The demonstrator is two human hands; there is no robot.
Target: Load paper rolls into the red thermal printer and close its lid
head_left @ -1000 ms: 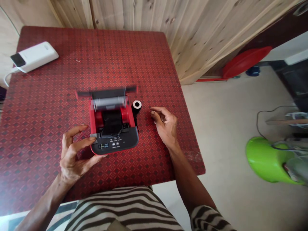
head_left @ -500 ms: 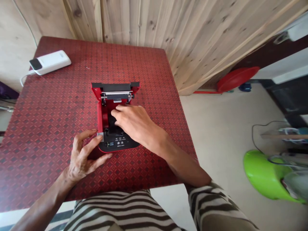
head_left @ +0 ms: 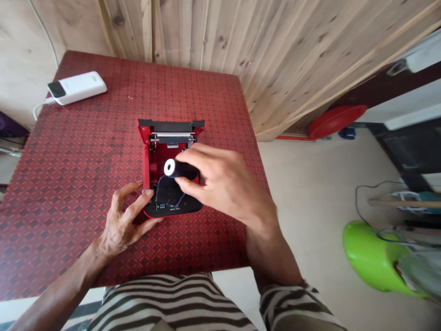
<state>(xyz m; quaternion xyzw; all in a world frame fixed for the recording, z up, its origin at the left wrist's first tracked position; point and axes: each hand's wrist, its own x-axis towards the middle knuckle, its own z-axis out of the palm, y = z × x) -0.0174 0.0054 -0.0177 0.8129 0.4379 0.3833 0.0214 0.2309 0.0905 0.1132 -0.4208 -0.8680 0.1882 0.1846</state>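
Observation:
A compact red and black roll printer (head_left: pixel 172 209) sits mid-table with its lid folded back, showing a red compartment. My right hand (head_left: pixel 220 184) grips a black paper roll with a white core (head_left: pixel 179 168), holding it over that compartment. The roll's far end is hidden by my fingers. My left hand (head_left: pixel 120 220) holds the printer's front left corner, with the fingertips at a small silver catch. Black material lies inside the compartment, partly hidden beneath the roll and my right hand.
The printer stands on a red patterned table (head_left: pixel 69 184), with a white power bank (head_left: pixel 77 87) and its cable at the far left corner. A wood-panelled wall (head_left: pixel 241 37) runs behind. A red round object (head_left: pixel 336 122) and a green plastic object (head_left: pixel 365 257) are on the floor to the right.
The black roll has gone from the table beside the printer and is now in my right hand above the compartment. The printer lid is open and steady. My view has shifted slightly.

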